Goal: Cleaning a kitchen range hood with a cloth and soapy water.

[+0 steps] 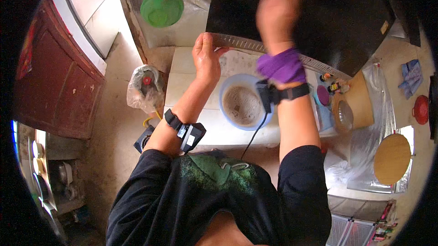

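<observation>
A large black panel (328,16) with a slotted metal edge fills the upper middle and right. My left hand (207,56) grips its near left corner, thumb on top. Over the black surface is my right hand (279,3), blurred; its fingers and whatever it may hold cannot be made out. A purple cloth band (284,66) wraps the right wrist. Between my forearms, a light blue basin (224,117) of brown, foamy water stands on a white table (195,122). Both forearms carry strapped black devices.
A green plastic strainer (162,8) hangs at upper left. Left of the table are a plastic-covered gas valve (146,81) and a yellow hose. Small bottles (333,87) and a clear bowl (343,116) stand at right. A round wooden board (392,158) hangs farther right.
</observation>
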Demonstrator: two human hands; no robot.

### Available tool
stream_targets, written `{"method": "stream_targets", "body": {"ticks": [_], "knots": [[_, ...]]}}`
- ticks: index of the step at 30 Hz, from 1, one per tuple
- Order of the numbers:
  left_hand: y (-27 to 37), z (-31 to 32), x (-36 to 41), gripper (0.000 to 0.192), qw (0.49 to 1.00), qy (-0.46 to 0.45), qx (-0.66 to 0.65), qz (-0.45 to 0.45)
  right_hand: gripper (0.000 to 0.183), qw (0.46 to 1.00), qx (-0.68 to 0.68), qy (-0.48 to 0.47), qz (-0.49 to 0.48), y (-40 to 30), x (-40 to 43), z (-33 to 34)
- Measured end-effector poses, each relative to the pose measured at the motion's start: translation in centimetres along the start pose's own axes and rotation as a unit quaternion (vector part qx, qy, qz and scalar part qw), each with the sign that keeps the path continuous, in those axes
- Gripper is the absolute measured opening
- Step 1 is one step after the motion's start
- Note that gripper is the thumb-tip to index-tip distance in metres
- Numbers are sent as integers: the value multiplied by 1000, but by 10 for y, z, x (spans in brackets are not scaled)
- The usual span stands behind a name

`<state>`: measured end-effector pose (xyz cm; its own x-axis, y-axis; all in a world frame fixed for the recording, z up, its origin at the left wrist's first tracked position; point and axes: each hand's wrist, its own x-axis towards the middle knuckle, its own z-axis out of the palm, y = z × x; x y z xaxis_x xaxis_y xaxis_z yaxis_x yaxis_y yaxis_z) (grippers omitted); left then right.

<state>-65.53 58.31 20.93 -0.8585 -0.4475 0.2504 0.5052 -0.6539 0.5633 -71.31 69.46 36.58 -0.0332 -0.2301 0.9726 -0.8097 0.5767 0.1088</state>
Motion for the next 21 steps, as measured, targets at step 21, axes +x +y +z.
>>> {"method": "stream_targets", "body": {"ticks": [21], "knots": [[-18,31,-18,13,989,35,-134,-52,30,992,-91,-35,-85,47,87,-3]]}}
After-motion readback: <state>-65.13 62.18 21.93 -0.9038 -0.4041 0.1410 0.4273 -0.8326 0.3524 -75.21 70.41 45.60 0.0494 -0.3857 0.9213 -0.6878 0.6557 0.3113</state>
